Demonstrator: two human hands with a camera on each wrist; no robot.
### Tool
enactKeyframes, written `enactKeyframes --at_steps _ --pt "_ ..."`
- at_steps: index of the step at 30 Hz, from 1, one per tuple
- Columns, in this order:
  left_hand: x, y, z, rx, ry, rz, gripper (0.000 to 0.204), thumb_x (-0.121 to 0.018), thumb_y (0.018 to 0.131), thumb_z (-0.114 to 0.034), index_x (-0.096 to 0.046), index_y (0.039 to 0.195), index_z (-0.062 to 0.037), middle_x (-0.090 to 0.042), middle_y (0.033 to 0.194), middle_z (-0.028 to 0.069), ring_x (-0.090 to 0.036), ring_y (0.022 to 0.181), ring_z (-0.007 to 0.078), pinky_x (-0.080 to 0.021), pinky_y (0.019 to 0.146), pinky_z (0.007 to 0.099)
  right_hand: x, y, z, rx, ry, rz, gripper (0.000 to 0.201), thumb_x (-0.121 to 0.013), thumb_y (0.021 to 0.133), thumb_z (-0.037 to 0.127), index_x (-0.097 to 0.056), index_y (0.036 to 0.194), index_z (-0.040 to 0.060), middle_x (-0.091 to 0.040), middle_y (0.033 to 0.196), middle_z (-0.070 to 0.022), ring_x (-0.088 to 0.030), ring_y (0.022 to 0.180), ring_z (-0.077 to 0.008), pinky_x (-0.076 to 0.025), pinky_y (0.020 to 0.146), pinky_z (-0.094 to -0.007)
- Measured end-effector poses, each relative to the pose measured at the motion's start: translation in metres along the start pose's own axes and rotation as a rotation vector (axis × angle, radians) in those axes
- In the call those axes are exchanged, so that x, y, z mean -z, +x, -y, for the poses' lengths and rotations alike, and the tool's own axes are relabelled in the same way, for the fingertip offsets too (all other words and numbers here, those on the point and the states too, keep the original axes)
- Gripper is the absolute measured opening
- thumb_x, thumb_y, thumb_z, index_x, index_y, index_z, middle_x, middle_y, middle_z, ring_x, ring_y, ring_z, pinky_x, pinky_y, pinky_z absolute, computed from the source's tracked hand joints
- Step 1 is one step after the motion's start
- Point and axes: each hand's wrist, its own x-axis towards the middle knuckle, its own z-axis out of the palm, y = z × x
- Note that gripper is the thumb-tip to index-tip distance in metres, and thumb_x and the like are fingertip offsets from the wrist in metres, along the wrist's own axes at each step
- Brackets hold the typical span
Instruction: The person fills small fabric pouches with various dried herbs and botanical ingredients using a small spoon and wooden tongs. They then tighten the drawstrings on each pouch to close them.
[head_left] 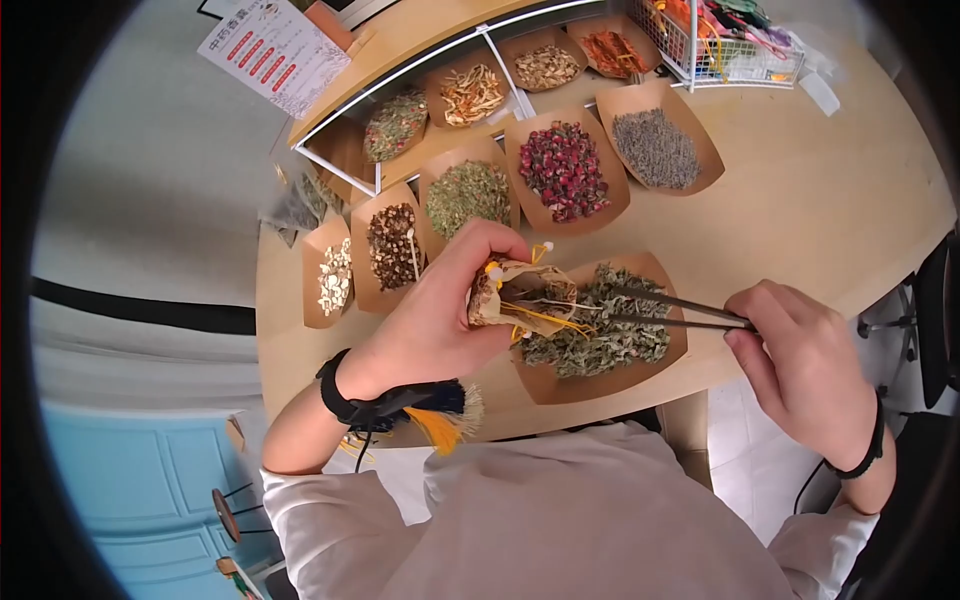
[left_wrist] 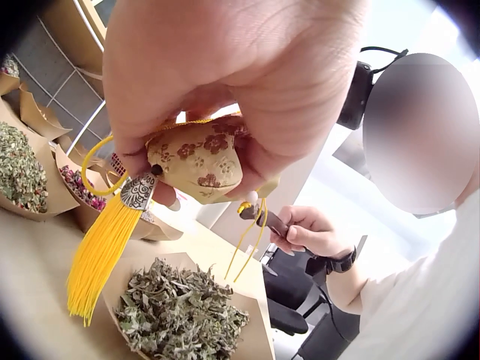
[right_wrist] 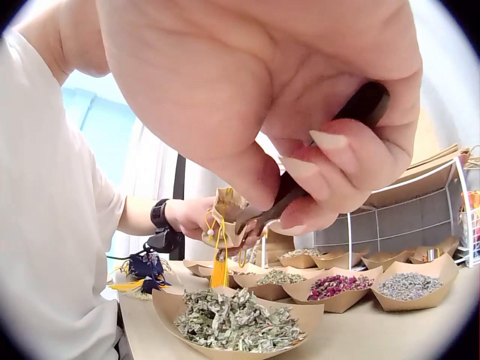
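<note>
My left hand (head_left: pixel 430 310) grips a small cream brocade sachet pouch (left_wrist: pixel 199 161) with brown flowers, its mouth spread open. A yellow tassel (left_wrist: pixel 105 251) with a silver cap hangs from it, and yellow drawstrings (left_wrist: pixel 260 232) with beads dangle at its mouth. In my right hand (head_left: pixel 800 365) a pair of long dark tweezers (head_left: pixel 700 309) is held between thumb and fingers, tips pointing into the pouch mouth. Below both hands lies a brown paper tray (head_left: pixel 565 390) heaped with dried grey-green leaves (head_left: pixel 620 345). What the tweezer tips hold is hidden.
Paper trays of rosebuds (head_left: pixel 565 170), lavender-like buds (head_left: pixel 655 148), green herbs (head_left: pixel 468 197), brown pieces (head_left: pixel 392 245) and white pieces (head_left: pixel 335 277) stand beyond. A white wire rack (head_left: pixel 505 75) shelters more trays. Dark blue tassels (head_left: pixel 455 405) lie at the near edge.
</note>
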Motion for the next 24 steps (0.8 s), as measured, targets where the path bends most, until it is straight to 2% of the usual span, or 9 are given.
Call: enactKeyframes --at_steps 6,8,11,13,18,21,23,24 --pt "0.002 0.003 -0.010 -0.052 -0.013 -0.007 0.052 -0.065 0.073 0.009 -0.052 0.122 -0.0032 -0.050 0.117 0.0112 -0.054 0.111 0.0265 -0.045 0.098 0.0337 0.005 0.004 0.005 0.004 0.010 0.044 0.012 -0.068 0.089 0.006 -0.059 0.096 0.0015 -0.061 0.080 -0.0144 -0.062 0.073 -0.0362 -0.050 0.064 -0.0452" --pt "0.002 0.005 -0.012 -0.061 -0.013 -0.014 0.051 -0.065 0.074 0.009 -0.052 0.122 -0.0037 -0.049 0.117 0.0113 -0.054 0.111 0.0272 -0.045 0.098 0.0341 0.009 0.010 0.005 -0.012 0.092 0.152 0.010 -0.066 0.090 0.007 -0.060 0.096 0.0017 -0.063 0.081 -0.0146 -0.064 0.075 -0.0358 -0.050 0.065 -0.0451" --pt "0.002 0.004 -0.015 -0.072 0.008 -0.019 0.051 -0.066 0.075 0.009 -0.052 0.123 -0.0046 -0.049 0.116 0.0117 -0.054 0.112 0.0282 -0.045 0.098 0.0348 0.003 0.014 0.007 0.029 0.143 0.147 0.009 -0.066 0.091 0.008 -0.060 0.096 0.0018 -0.065 0.080 -0.0145 -0.065 0.075 -0.0357 -0.051 0.065 -0.0450" --pt "0.003 0.003 -0.015 -0.029 0.023 0.026 0.059 -0.062 0.070 0.014 -0.050 0.125 -0.0042 -0.046 0.125 0.0095 -0.050 0.118 0.0227 -0.041 0.107 0.0319 -0.003 0.013 0.008 0.052 0.144 0.156 0.010 -0.066 0.092 0.008 -0.060 0.096 0.0020 -0.066 0.079 -0.0141 -0.066 0.074 -0.0358 -0.051 0.064 -0.0450" --pt "0.000 0.000 -0.011 -0.024 0.015 -0.028 0.057 -0.068 0.073 0.013 -0.050 0.124 -0.0057 -0.046 0.122 0.0079 -0.051 0.115 0.0206 -0.042 0.102 0.0305 -0.015 0.011 0.013 0.067 0.149 0.162 0.010 -0.066 0.093 0.010 -0.060 0.096 0.0019 -0.065 0.075 -0.0134 -0.065 0.069 -0.0363 -0.050 0.059 -0.0455" --pt "-0.002 -0.003 -0.011 -0.018 -0.007 -0.051 0.056 -0.073 0.074 0.010 -0.050 0.122 -0.0067 -0.047 0.120 0.0063 -0.051 0.112 0.0184 -0.043 0.099 0.0287 -0.017 0.011 0.017 0.057 0.060 0.088 0.010 -0.067 0.093 0.009 -0.061 0.094 0.0016 -0.064 0.072 -0.0141 -0.065 0.066 -0.0355 -0.049 0.057 -0.0449" --pt "-0.005 -0.006 -0.010 -0.016 -0.011 -0.068 0.056 -0.076 0.074 0.009 -0.050 0.121 -0.0073 -0.047 0.119 0.0055 -0.051 0.110 0.0173 -0.043 0.097 0.0278 -0.018 0.009 0.019 0.055 0.083 -0.053 0.008 -0.069 0.091 0.006 -0.062 0.093 0.0007 -0.062 0.069 -0.0141 -0.063 0.061 -0.0345 -0.048 0.055 -0.0425" --pt "-0.006 -0.008 -0.009 -0.017 -0.030 -0.079 0.055 -0.077 0.074 0.009 -0.049 0.119 -0.0075 -0.047 0.119 0.0051 -0.051 0.109 0.0169 -0.043 0.096 0.0274 -0.019 0.008 0.020 0.063 0.078 -0.048 0.008 -0.069 0.091 0.006 -0.062 0.093 0.0007 -0.062 0.069 -0.0141 -0.063 0.061 -0.0345 -0.048 0.055 -0.0425"
